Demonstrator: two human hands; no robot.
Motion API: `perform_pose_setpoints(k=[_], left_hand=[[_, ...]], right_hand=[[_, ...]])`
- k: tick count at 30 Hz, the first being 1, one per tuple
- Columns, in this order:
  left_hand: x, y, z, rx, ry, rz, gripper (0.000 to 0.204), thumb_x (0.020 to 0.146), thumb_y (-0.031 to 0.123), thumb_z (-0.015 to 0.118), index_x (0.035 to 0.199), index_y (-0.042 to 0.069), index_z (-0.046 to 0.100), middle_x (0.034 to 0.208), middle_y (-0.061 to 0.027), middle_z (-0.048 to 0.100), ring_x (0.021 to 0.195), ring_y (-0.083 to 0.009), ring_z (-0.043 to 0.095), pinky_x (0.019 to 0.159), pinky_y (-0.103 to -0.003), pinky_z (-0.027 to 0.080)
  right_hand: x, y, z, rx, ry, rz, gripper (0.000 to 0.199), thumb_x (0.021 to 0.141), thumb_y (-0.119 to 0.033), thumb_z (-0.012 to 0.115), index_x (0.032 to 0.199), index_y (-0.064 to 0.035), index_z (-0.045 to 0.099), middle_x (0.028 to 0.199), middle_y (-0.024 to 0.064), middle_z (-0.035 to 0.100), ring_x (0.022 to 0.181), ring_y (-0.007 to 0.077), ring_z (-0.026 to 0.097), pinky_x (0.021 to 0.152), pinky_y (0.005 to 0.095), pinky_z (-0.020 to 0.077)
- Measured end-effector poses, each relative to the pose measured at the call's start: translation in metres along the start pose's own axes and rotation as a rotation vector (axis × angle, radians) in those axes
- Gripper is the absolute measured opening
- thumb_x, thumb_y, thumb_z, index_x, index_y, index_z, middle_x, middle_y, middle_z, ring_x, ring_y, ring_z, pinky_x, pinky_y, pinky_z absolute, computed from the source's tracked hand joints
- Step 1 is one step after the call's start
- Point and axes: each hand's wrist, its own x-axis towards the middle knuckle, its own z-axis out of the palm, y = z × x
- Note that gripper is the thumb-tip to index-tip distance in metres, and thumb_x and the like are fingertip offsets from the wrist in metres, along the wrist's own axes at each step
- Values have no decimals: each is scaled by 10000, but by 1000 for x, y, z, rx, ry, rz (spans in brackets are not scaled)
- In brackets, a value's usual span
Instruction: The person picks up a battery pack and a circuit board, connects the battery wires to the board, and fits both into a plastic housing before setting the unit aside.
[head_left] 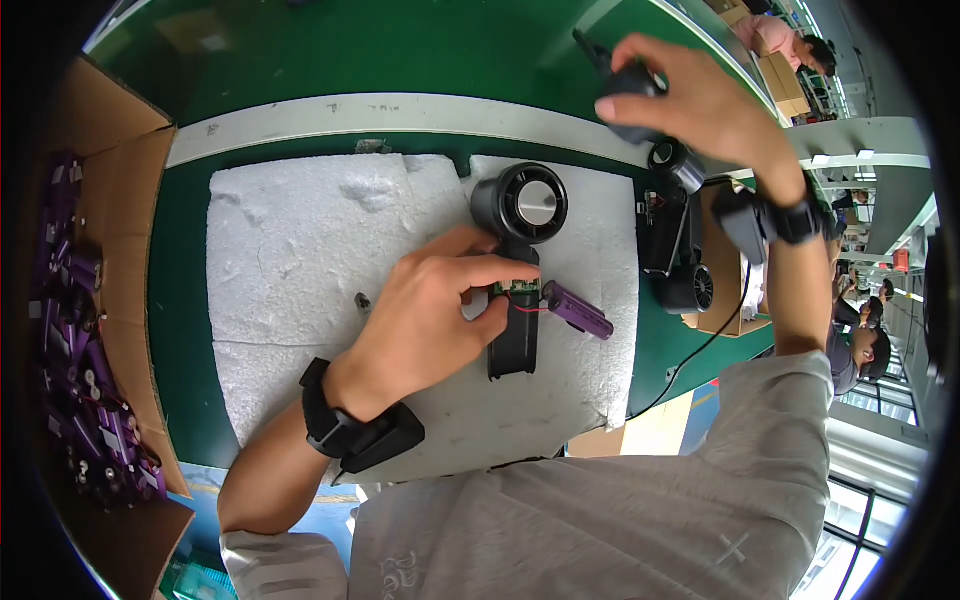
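Observation:
My left hand [415, 310] pinches a small green circuit board [517, 286] at the opened handle of a black handheld fan [515, 345]. The fan's round head [520, 203], with a silver centre, points away from me on the white foam sheet. A purple cylindrical battery [578, 310] lies right of the handle, joined by a thin red wire to the board's area. Beyond the foam, at the far right, my right hand [690, 95] is closed around a black rounded object [635, 95] with a narrow dark end; its exact kind is unclear.
More black fan parts [675, 235] lie right of the foam sheet [290, 250], beside a cardboard box [735, 315] and a black cable [700, 352]. At left, a carton [135, 300] holds many purple batteries [85, 350]. A white rail [400, 108] crosses the green bench. People sit farther right.

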Motion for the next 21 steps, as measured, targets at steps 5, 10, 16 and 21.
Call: perform_pose_setpoints(k=[5, 10, 16, 21], left_hand=[[-13, -3, -2, 19, 6, 28, 316, 725, -54, 645, 1005, 73, 716, 915, -110, 634, 693, -249, 618, 644, -342, 513], [-20, -4, 4, 19, 2, 25, 316, 723, -54, 645, 1008, 62, 715, 879, -119, 637, 686, -254, 619, 652, -351, 511], [-18, -5, 3, 35, -22, -45, 343, 742, -59, 657, 1044, 90, 723, 928, -59, 633, 710, -145, 587, 664, -260, 491], [-14, -8, -7, 47, 33, -10, 354, 733, -65, 658, 1042, 95, 727, 894, -50, 629, 690, -124, 576, 637, -250, 485]], right_hand=[[-98, -27, 47, 6, 21, 20, 444, 722, -252, 799, 1027, -44, 550, 841, 136, 595, 660, 256, 577, 597, 336, 461], [-132, -15, 86, -23, 126, 140, 449, 713, -185, 806, 1070, -58, 564, 944, 151, 609, 686, 267, 587, 596, 355, 471], [-152, -47, 88, -79, 282, 111, 469, 718, -97, 785, 1141, -67, 583, 1020, 142, 603, 727, 278, 604, 625, 364, 496], [-133, -76, 124, 325, 325, -288, 444, 730, -23, 759, 1142, -28, 594, 1024, 118, 615, 789, 245, 635, 647, 316, 502]])
